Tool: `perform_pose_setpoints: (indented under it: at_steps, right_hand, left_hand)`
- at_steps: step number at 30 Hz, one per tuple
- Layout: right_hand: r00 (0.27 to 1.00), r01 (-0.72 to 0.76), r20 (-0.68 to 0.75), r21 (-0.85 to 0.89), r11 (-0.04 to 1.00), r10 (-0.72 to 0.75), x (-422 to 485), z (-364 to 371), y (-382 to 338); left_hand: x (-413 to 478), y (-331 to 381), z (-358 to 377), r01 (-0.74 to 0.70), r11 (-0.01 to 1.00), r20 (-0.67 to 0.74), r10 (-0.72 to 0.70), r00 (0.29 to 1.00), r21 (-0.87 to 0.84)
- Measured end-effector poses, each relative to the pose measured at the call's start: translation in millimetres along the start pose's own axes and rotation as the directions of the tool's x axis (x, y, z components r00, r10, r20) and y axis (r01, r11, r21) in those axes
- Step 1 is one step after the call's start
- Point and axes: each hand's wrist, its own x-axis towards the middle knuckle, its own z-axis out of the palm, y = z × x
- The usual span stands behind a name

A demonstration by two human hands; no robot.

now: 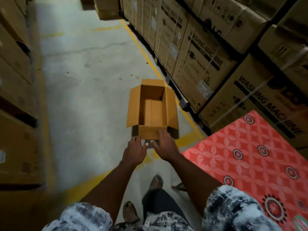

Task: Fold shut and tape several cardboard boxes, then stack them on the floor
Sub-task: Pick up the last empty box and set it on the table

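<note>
An open brown cardboard box (152, 109) stands on the concrete floor in the aisle, all its top flaps spread outward and its inside bare. My right hand (166, 144) reaches forward with its fingers lying on the near flap of the box. My left hand (135, 150) hovers just short of the near flap's left corner, fingers spread and relaxed, holding nothing. No tape is visible.
Tall stacks of washing-machine cartons (208, 64) line the right side behind a yellow floor line (143, 52). More cartons (15, 97) wall the left. A red patterned mat (250, 155) lies at lower right. My feet (156, 180) stand behind the box.
</note>
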Motion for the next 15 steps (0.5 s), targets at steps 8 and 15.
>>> perform_pose_setpoints:
  at_steps: [8, 15]
  right_hand:
    - [0.998, -0.057, 0.032, 0.021, 0.998, 0.057, 159.2, -4.6, 33.2]
    - [0.991, -0.135, 0.042, 0.154, 0.979, 0.130, 292.2, -19.1, 66.4]
  left_hand:
    - [154.2, 7.1, -21.1, 0.031, 0.998, 0.058, -0.034, 0.998, 0.053]
    - [286.8, 21.9, -19.8, 0.187, 0.982, 0.120, -0.190, 0.975, 0.033]
